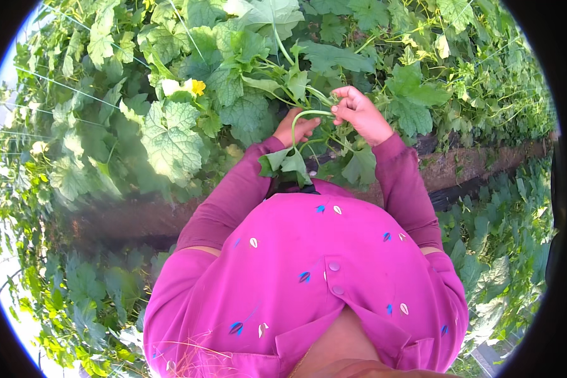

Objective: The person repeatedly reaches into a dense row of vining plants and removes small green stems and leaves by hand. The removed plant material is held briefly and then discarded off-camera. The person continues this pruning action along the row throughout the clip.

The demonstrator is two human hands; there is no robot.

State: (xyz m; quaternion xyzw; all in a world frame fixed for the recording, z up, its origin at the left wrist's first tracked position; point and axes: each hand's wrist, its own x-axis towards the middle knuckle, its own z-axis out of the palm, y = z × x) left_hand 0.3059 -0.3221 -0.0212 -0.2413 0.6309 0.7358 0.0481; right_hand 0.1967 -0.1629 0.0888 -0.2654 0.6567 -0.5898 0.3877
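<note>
My right hand [356, 113] pinches a pale green vine stem [307, 112] between thumb and fingers. That stem arches to the left and bends down to drooping leaves [295, 165] in front of my body. My left hand [296, 127] is behind the arch of the stem, fingers curled near the vine; whether it grips anything cannot be made out. Thicker stems and tendrils run up from between the hands into the foliage. A yellow flower [197, 87] shows to the upper left, beside a large sunlit leaf [172, 137].
Dense climbing vines surround me, with thin support strings [71, 88] crossing at the upper left. A strip of brown soil [472, 167] with dark edging runs crosswise under my arms. More leafy plants [90, 283] grow on both sides of my body.
</note>
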